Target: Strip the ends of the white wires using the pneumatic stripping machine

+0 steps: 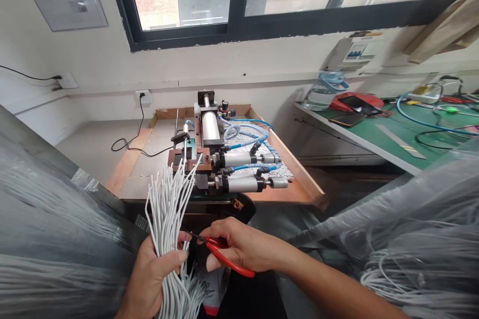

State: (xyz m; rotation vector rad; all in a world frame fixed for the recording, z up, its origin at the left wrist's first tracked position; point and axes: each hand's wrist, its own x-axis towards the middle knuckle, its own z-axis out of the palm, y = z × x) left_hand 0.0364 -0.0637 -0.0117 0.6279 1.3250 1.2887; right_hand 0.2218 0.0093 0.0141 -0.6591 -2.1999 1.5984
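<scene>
My left hand (157, 269) is wrapped round a thick bundle of white cables (168, 214), held upright with the cut ends fanning out at the top. In my right hand (239, 244) are red-handled cutting pliers (228, 256), their dark jaws pointing left at the bundle, close to my left fingertips. Whether the jaws touch a cable or a tie is too small to tell. Beyond the bundle stands a pneumatic machine (209, 124) with silver cylinders and blue air hoses; the cable tips overlap its front in view.
A wooden-edged tray (295, 164) surrounds the machine and holds small pale scraps. To the right, a green-topped table (396, 134) carries a water jug (325, 89), a phone (348, 118) and a steel ruler (400, 140). Plastic-wrapped cable bundles (419, 254) stand at both sides.
</scene>
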